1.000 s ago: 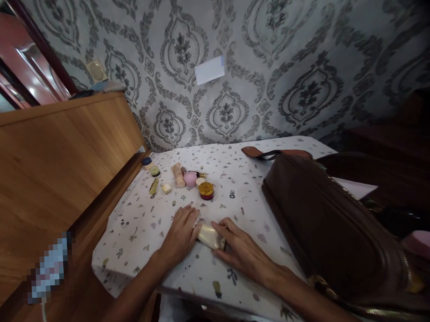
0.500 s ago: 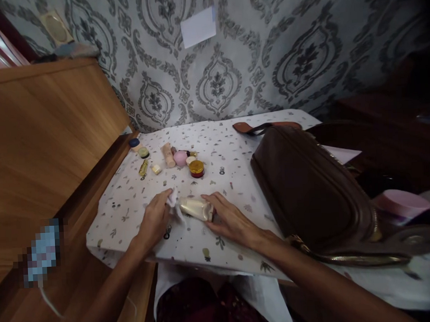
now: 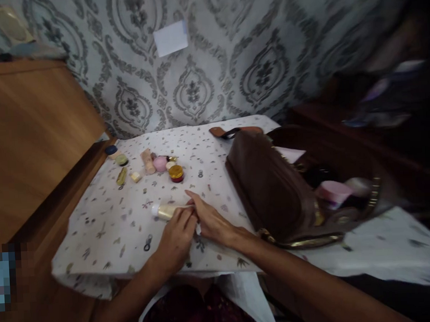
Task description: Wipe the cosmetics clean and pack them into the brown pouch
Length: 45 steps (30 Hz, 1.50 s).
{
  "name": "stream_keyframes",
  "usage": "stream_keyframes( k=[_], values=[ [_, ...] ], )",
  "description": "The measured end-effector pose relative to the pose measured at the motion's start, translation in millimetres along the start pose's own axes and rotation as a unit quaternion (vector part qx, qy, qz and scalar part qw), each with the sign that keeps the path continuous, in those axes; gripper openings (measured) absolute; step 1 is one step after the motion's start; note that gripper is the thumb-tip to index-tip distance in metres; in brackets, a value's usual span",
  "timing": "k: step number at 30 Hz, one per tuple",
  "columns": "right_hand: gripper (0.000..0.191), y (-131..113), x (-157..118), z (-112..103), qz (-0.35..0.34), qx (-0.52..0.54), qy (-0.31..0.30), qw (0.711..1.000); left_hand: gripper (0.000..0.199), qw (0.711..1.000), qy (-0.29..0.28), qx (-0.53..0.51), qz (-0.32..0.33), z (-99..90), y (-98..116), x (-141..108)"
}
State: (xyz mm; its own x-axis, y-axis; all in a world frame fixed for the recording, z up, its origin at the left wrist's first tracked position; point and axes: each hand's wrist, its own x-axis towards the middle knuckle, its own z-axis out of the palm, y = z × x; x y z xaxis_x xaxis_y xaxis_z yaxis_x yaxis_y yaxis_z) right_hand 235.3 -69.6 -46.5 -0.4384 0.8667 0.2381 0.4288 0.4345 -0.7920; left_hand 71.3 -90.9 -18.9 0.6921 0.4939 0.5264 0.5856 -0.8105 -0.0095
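Observation:
A pale gold tube (image 3: 166, 211) with a white cap lies over the patterned white cloth, its cap pointing left. My left hand (image 3: 179, 232) is closed, its fingers bent over the tube's right end, with a white wipe (image 3: 198, 228) showing below the fingertips. My right hand (image 3: 211, 219) touches the left one and grips the tube's right end, which the fingers hide. Beyond the hands stand an amber jar (image 3: 176, 173), a pink egg-shaped item (image 3: 160, 164) and a beige tube (image 3: 148, 161).
An open brown bag (image 3: 270, 187) with a pink-lidded item (image 3: 334, 193) inside occupies the table's right side. Small items, including a green jar (image 3: 121, 159) and a gold tube (image 3: 121, 176), sit at the back left. A wooden cabinet (image 3: 36, 132) borders the left.
My left hand has moved right, from the tube's cap end to its other end, bringing the wipe along. The cap is now uncovered. The view has turned right.

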Motion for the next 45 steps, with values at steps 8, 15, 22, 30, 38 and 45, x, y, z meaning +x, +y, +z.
stream_keyframes(
  k=[8, 15, 22, 30, 38, 45],
  values=[
    [0.096, -16.2, -2.5, -11.8, 0.015, -0.004, -0.015, 1.000, 0.047, 0.991, 0.017, 0.130, -0.031, -13.7, -45.6, -12.6],
    [0.051, -15.9, -4.7, -11.3, -0.066, -0.191, -0.012, 0.979, 0.034, 0.981, 0.026, 0.064, -0.181, -16.4, -86.8, -39.0],
    [0.045, -12.8, -0.1, -7.0, -0.087, -0.272, -0.005, 0.958, 0.038, 0.970, 0.027, 0.074, -0.228, -9.8, -75.4, -37.5],
    [0.043, -7.4, 0.4, 2.0, -0.078, -0.204, 0.033, 0.975, 0.045, 0.974, 0.005, 0.145, -0.175, -5.4, -41.4, -26.5],
    [0.088, -3.2, -1.3, 1.5, -0.034, -0.186, 0.035, 0.981, 0.043, 0.993, -0.025, 0.035, -0.108, 4.2, 0.8, -23.3],
    [0.069, -12.5, -0.9, -2.7, -0.050, -0.216, 0.051, 0.974, 0.042, 0.978, 0.016, 0.072, -0.193, -10.9, -51.6, -35.1]
  ],
)
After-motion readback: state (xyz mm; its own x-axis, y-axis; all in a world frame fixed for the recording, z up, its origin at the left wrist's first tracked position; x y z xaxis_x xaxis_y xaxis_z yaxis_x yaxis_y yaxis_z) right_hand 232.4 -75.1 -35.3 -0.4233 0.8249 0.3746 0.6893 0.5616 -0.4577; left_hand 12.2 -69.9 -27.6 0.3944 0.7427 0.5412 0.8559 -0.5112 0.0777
